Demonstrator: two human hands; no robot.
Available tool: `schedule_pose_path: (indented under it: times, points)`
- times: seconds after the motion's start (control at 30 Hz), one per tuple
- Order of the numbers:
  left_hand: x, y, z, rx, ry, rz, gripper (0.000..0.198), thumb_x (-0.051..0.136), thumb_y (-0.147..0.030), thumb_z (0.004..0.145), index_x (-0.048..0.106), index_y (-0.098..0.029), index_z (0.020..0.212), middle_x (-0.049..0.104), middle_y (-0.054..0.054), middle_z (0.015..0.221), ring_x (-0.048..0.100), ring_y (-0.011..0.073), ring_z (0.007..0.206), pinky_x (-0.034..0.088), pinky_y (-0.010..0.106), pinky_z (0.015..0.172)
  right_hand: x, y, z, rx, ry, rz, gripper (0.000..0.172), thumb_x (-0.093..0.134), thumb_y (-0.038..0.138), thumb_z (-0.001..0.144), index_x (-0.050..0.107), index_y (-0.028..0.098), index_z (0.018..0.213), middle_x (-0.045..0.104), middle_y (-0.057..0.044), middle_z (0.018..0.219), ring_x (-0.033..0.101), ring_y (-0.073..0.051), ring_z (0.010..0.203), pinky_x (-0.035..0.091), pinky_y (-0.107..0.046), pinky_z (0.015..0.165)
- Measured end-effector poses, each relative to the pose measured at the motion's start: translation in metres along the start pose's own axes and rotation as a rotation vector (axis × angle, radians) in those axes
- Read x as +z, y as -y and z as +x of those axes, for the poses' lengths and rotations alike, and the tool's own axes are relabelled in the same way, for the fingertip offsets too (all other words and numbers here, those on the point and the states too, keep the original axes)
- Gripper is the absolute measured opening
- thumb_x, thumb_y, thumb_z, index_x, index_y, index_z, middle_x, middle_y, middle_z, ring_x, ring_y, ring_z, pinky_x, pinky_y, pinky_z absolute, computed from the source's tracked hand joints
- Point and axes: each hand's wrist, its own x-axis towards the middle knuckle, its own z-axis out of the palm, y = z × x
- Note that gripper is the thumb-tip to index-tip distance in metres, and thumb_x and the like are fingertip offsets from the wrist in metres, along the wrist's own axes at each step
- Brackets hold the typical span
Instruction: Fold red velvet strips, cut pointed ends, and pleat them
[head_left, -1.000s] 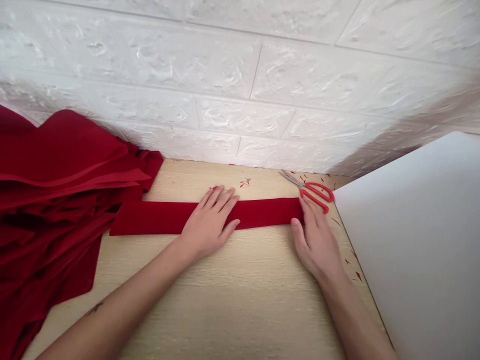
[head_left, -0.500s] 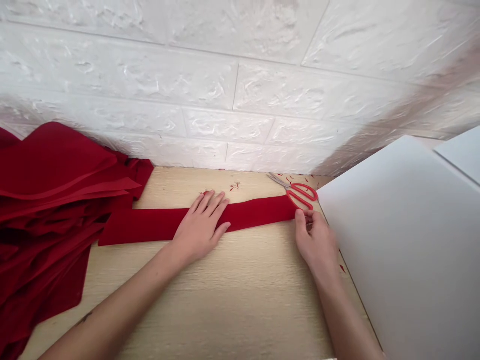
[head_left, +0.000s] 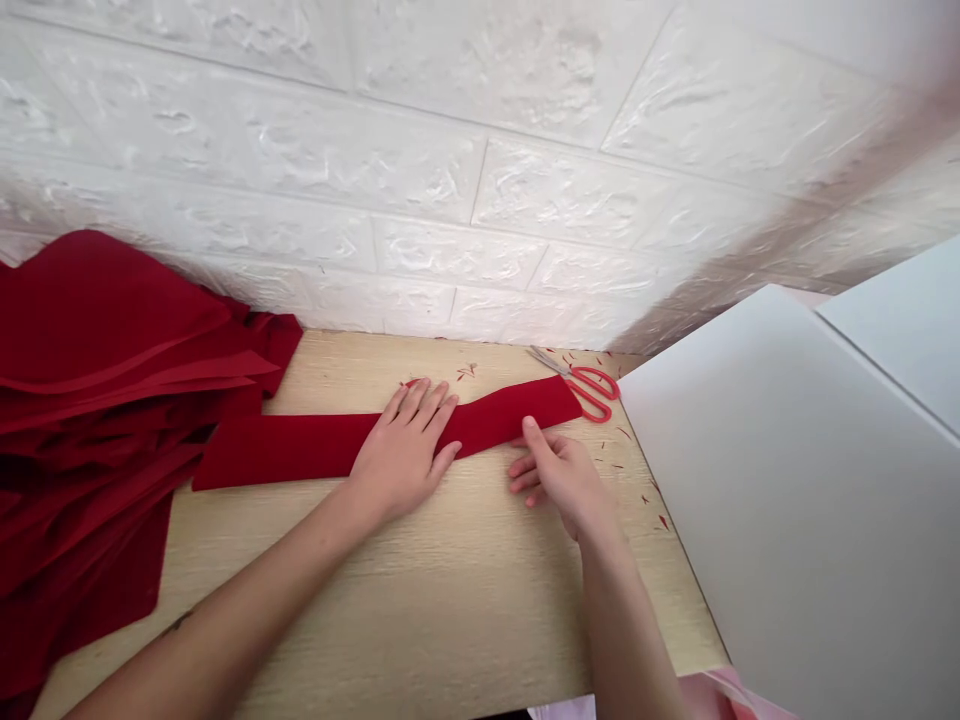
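Observation:
A long strip of red fabric lies across the wooden table, its right end angled up toward the wall. Flat on the strip's middle rests my left hand, fingers spread. My right hand is beside the strip's lower edge near the right end; its thumb tip overlaps that edge and the other fingers are apart. Whether it touches the cloth I cannot tell. Scissors with red handles lie just past the strip's right end, blades pointing to the wall.
A large heap of red fabric covers the left side, meeting the strip's left end. White textured brick wall rises behind the table. At right stands a big white panel. Small red scraps lie near it.
My right hand has moved left and down from the strip's right end, and its fingers have opened. That end now tilts upward, and more of the scraps show. My left hand stays put.

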Motion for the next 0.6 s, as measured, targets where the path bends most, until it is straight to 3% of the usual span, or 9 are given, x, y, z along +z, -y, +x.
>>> schedule_pose_path:
  times: [0.1,0.2,0.3,0.4,0.6]
  points:
    - [0.000,0.001,0.000,-0.006,0.002,-0.023,0.061,0.031,-0.044,0.104,0.039,-0.011,0.155,0.033,0.011,0.165,0.025,0.0310,0.155,0.020,0.050,0.129,-0.002,-0.003,0.007,-0.035,-0.108,0.084,0.040,0.067,0.054,0.089,0.060,0.019,0.069,0.068,-0.007,0.061,0.064,-0.016,0.046,0.049,-0.025,0.037]
    - [-0.001,0.000,-0.001,-0.018,-0.003,-0.052,0.061,0.031,-0.045,0.104,0.040,-0.011,0.155,0.033,0.010,0.164,0.025,0.0304,0.155,0.020,0.050,0.129,-0.003,-0.007,0.017,-0.133,-0.151,0.131,0.037,0.074,0.050,0.082,0.061,0.020,0.066,0.070,-0.008,0.066,0.062,-0.017,0.046,0.047,-0.027,0.034]
    - [-0.001,0.000,-0.002,-0.020,-0.022,-0.085,0.060,0.033,-0.043,0.104,0.041,-0.010,0.154,0.035,0.010,0.164,0.027,0.0295,0.154,0.020,0.049,0.129,0.000,-0.009,0.025,-0.339,-0.159,0.179,0.031,0.075,0.051,0.078,0.067,0.021,0.073,0.073,-0.008,0.075,0.061,-0.017,0.052,0.045,-0.026,0.035]
    - [-0.002,0.005,-0.002,-0.032,-0.048,-0.106,0.059,0.031,-0.041,0.105,0.042,-0.009,0.153,0.038,0.010,0.162,0.030,0.0272,0.153,0.023,0.047,0.129,0.002,-0.008,0.028,-0.522,-0.157,0.246,0.037,0.075,0.057,0.077,0.070,0.021,0.079,0.072,-0.006,0.082,0.061,-0.017,0.062,0.052,-0.028,0.045]
    - [-0.002,0.027,-0.003,-0.127,-0.074,-0.041,0.058,0.032,-0.041,0.104,0.043,-0.011,0.152,0.039,0.009,0.161,0.033,0.0277,0.152,0.028,0.050,0.126,0.003,0.003,0.039,-0.554,-0.100,0.369,0.051,0.075,0.069,0.071,0.061,0.020,0.068,0.066,-0.002,0.073,0.060,-0.015,0.058,0.052,-0.027,0.047]
